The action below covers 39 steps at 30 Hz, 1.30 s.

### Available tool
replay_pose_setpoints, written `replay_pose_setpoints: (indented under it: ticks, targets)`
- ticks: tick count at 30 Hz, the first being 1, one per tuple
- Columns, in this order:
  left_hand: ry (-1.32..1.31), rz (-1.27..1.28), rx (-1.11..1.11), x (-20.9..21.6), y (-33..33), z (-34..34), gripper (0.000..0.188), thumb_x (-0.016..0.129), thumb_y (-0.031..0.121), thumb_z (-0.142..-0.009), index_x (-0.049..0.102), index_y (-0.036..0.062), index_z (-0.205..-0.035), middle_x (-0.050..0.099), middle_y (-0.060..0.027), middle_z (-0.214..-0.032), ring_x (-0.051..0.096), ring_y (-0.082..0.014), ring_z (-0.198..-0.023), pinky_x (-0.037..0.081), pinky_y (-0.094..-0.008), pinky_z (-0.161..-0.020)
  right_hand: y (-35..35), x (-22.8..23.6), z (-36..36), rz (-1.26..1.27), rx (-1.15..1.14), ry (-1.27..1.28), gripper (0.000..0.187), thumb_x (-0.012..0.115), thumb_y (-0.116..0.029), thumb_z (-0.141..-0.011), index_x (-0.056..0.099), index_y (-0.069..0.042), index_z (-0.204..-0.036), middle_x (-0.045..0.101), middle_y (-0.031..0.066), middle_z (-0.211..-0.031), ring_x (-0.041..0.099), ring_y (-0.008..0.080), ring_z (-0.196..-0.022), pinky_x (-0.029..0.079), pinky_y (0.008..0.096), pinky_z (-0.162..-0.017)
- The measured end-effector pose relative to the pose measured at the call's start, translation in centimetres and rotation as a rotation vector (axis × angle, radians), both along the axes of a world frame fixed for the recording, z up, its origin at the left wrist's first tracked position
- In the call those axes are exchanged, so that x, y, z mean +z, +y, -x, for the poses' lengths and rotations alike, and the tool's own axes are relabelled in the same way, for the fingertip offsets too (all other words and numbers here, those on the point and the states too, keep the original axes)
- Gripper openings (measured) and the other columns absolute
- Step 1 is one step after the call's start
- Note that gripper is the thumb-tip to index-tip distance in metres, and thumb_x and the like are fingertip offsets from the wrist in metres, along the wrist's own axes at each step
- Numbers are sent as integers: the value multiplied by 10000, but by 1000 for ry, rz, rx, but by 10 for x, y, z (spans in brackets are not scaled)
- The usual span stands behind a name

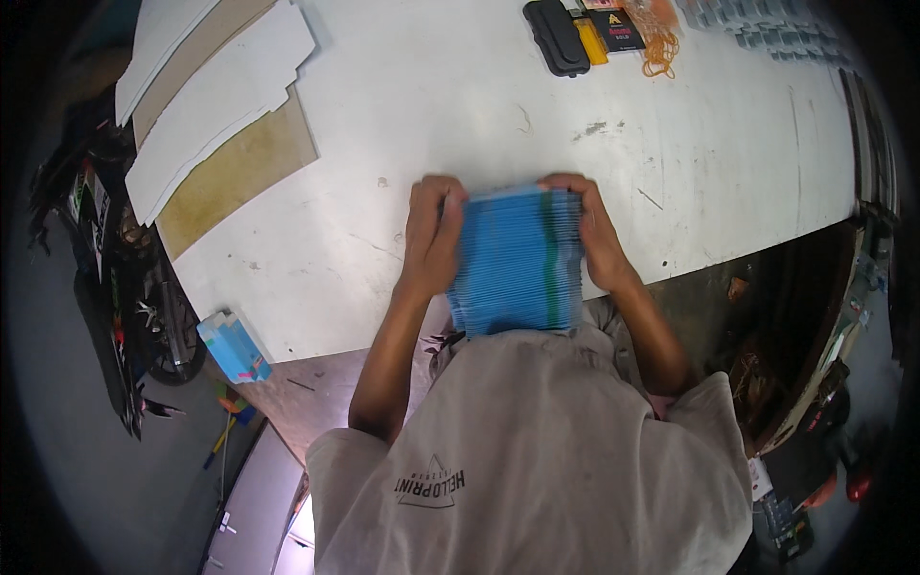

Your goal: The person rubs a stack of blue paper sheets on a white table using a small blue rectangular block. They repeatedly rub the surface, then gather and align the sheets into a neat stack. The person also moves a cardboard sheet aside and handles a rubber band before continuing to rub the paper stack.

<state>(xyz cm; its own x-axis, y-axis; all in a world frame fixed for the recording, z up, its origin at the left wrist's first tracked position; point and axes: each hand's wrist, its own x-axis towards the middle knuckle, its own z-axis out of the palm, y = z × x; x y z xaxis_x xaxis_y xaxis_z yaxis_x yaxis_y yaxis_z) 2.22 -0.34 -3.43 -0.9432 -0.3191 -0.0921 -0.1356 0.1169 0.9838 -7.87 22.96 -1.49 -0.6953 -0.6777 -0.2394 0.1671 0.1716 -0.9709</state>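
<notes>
Nearest the camera is one grey shirt (pixel 537 431) on the person's chest, with a single dark print on it. Just beyond it, at the near edge of the one white table (pixel 383 125), two bare hands hold one blue stack (pixel 508 259) between them. The stack is made of many thin layers, too fine and blurred to count, with one green stripe running down its right part. Its lower end meets the shirt in this view; whether its underside rests on the table, I cannot tell.

The left hand (pixel 433 235) has its fingers curled against the stack's left side, near the upper corner. The right hand (pixel 599 235) grips the opposite side, its fingers bent over the upper right corner.

Well apart to the left, one small light-blue box (pixel 233 345) is at the table's edge. Farther up on that side lie overlapping flat sheets (pixel 220 105); at least four layers show, two white and two brownish or olive. At the top, close together, are one black case (pixel 558 38), one yellow object (pixel 591 43), one dark packet (pixel 618 34) and a tangle of orange bands (pixel 661 55). Several clear pieces (pixel 786 29), hard to count, fill the upper right corner. One motorbike (pixel 110 307) stands left of the table.
</notes>
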Motion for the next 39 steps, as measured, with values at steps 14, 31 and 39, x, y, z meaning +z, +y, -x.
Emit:
replay_pose_setpoints:
  ticks: [14, 31, 39]
  targets:
    - [172, 85, 26, -9, 48, -82, 1081, 434, 765, -944, 288, -95, -1583, 381, -307, -1587, 254, -477, -1532, 176, -590, -1247, 14, 11, -62, 59, -94, 142, 1087, 393, -831, -913, 345, 36, -1565, 371, 276, -1606, 226, 437, -1571, 130, 578, -1283]
    - [-113, 353, -587, 48, -12, -81, 1398, 947, 121, -530, 135, 56, -1665, 471, -247, -1506, 389, -502, -1460, 328, -607, -1235, 43, 49, -18, -246, 518, 363, 1140, 883, -125, -608, 325, -54, -1601, 413, 259, -1602, 397, 446, -1492, 339, 550, -1217]
    - [163, 552, -321, 9, 7, -80, 993, 909, 126, -569, 490, -47, -1452, 564, -255, -1354, 575, -454, -1231, 435, -613, -1139, 41, 18, -32, -293, 420, 608, 1109, 902, -118, -609, 362, -56, -1577, 464, 220, -1573, 491, 424, -1396, 388, 537, -1154]
